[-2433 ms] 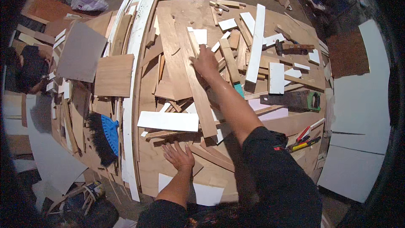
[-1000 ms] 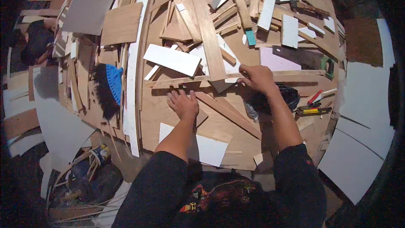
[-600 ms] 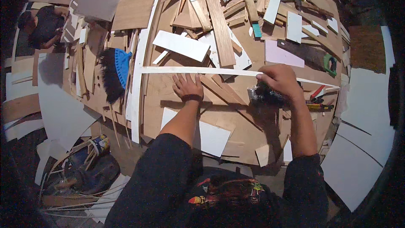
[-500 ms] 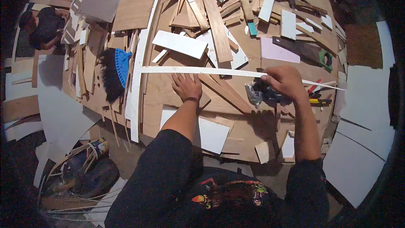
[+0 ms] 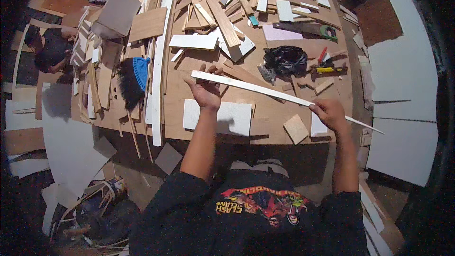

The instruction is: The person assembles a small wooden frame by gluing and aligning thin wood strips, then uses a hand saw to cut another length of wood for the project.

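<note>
Lifted off the cluttered workbench since half a second ago, the long thin white-painted wooden strip [image 5: 265, 91] now slants above the plywood tabletop [image 5: 270, 114], its left end higher and farther, its right end tapering to a fine point past the bench's right edge. At the strip's left end the person's left hand [image 5: 204, 91] is raised palm-up, its fingers curled around the wood. Farther right the right hand [image 5: 328, 113] pinches the strip, closed firmly around it. Below the left hand, a flat white rectangular board [image 5: 226, 117] lies on the near part of the bench. A crumpled black plastic bag [image 5: 285, 60] sits farther off, beyond the strip's middle. To the left, a blue-backed brush with black bristles [image 5: 132, 81] rests among loose offcuts.
</note>
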The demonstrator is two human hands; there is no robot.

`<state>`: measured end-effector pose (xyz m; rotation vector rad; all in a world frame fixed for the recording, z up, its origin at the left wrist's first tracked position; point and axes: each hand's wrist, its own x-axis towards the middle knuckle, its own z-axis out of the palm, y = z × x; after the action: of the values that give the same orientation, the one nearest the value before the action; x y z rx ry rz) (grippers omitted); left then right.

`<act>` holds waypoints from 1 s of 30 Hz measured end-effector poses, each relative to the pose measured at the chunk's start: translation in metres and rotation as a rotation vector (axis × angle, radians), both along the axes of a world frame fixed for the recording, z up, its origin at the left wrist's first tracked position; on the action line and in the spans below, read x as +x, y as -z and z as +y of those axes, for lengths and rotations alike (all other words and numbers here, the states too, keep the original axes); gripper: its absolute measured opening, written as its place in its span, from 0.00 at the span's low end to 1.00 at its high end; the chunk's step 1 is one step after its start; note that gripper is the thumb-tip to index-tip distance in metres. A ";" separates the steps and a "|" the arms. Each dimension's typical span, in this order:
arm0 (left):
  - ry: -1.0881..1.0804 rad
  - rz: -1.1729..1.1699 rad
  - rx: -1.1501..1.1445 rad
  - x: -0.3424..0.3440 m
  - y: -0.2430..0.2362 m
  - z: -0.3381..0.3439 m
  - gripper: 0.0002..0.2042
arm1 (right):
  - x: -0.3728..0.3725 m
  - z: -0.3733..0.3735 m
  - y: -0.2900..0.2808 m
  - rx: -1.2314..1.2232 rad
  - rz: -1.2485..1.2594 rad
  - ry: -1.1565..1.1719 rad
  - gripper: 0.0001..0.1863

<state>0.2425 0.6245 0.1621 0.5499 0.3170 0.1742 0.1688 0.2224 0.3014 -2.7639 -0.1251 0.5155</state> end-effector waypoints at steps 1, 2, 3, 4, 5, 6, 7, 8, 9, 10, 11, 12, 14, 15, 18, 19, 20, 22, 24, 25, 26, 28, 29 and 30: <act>0.009 -0.008 -0.056 -0.013 -0.021 -0.010 0.33 | -0.020 -0.001 -0.001 -0.009 -0.004 0.015 0.22; -0.023 0.115 0.021 -0.027 -0.036 -0.013 0.33 | -0.040 0.000 0.001 0.057 0.009 0.040 0.22; -0.010 0.117 0.022 -0.039 -0.039 -0.013 0.33 | -0.060 0.000 0.001 0.122 0.021 0.069 0.22; 0.022 0.113 0.014 -0.049 -0.037 -0.018 0.31 | -0.080 0.006 -0.009 0.171 0.117 0.194 0.21; 0.059 0.109 0.005 -0.058 -0.034 -0.024 0.30 | -0.102 0.001 -0.006 0.163 0.117 0.218 0.21; 0.122 0.115 0.015 -0.069 -0.028 -0.027 0.29 | -0.125 -0.006 0.007 0.193 0.043 0.174 0.20; 0.142 0.152 0.036 -0.075 -0.026 -0.037 0.31 | -0.150 -0.018 0.019 0.206 -0.030 0.143 0.20; 0.192 0.152 0.044 -0.086 -0.020 -0.039 0.32 | -0.168 -0.020 0.027 0.143 -0.003 0.167 0.20; 0.244 0.152 0.051 -0.096 -0.015 -0.042 0.32 | -0.192 -0.020 0.030 0.085 -0.019 0.211 0.20; 0.255 0.209 0.028 -0.104 -0.012 -0.054 0.33 | -0.209 -0.023 0.025 0.065 0.013 0.241 0.20; 0.292 0.235 0.054 -0.111 -0.008 -0.056 0.33 | -0.225 -0.024 0.033 0.081 0.040 0.257 0.19; 0.319 0.254 0.061 -0.120 -0.001 -0.065 0.33 | -0.243 -0.024 0.038 0.076 0.043 0.285 0.19; 0.347 0.252 0.080 -0.132 -0.008 -0.079 0.34 | -0.272 -0.023 0.041 0.080 -0.084 0.344 0.16; 0.384 0.262 0.117 -0.138 -0.011 -0.088 0.35 | -0.284 -0.025 0.039 0.082 -0.093 0.354 0.16; 0.467 0.283 0.151 -0.152 -0.010 -0.128 0.36 | -0.322 -0.042 0.038 0.098 -0.164 0.438 0.15; 0.492 0.291 0.162 -0.157 -0.011 -0.141 0.37 | -0.333 -0.048 0.042 0.097 -0.168 0.451 0.15; 0.531 0.290 0.201 -0.162 -0.013 -0.152 0.38 | -0.343 -0.055 0.045 0.096 -0.173 0.477 0.15; 0.527 0.280 0.186 -0.171 -0.014 -0.179 0.38 | -0.360 -0.070 0.048 0.097 -0.184 0.507 0.14; 0.515 0.272 0.172 -0.177 -0.008 -0.205 0.38 | -0.373 -0.084 0.051 0.096 -0.216 0.536 0.13; 0.513 0.280 0.151 -0.176 0.004 -0.213 0.37 | -0.376 -0.090 0.056 0.109 -0.221 0.525 0.13; 0.518 0.289 0.119 -0.178 0.015 -0.228 0.36 | -0.382 -0.099 0.057 0.120 -0.221 0.572 0.13; 0.550 0.301 0.074 -0.187 0.035 -0.260 0.34 | -0.398 -0.123 0.059 0.138 -0.218 0.606 0.13; 0.589 0.312 0.033 -0.192 0.032 -0.279 0.33 | -0.407 -0.137 0.061 0.157 -0.205 0.641 0.14; 0.506 0.332 0.007 -0.200 0.032 -0.308 0.33 | -0.416 -0.151 0.062 0.178 -0.190 0.674 0.14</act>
<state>0.0421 0.3164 0.1304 0.6501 0.4884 -0.4100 -0.2474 0.0716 0.2393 -2.4610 0.6594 0.0569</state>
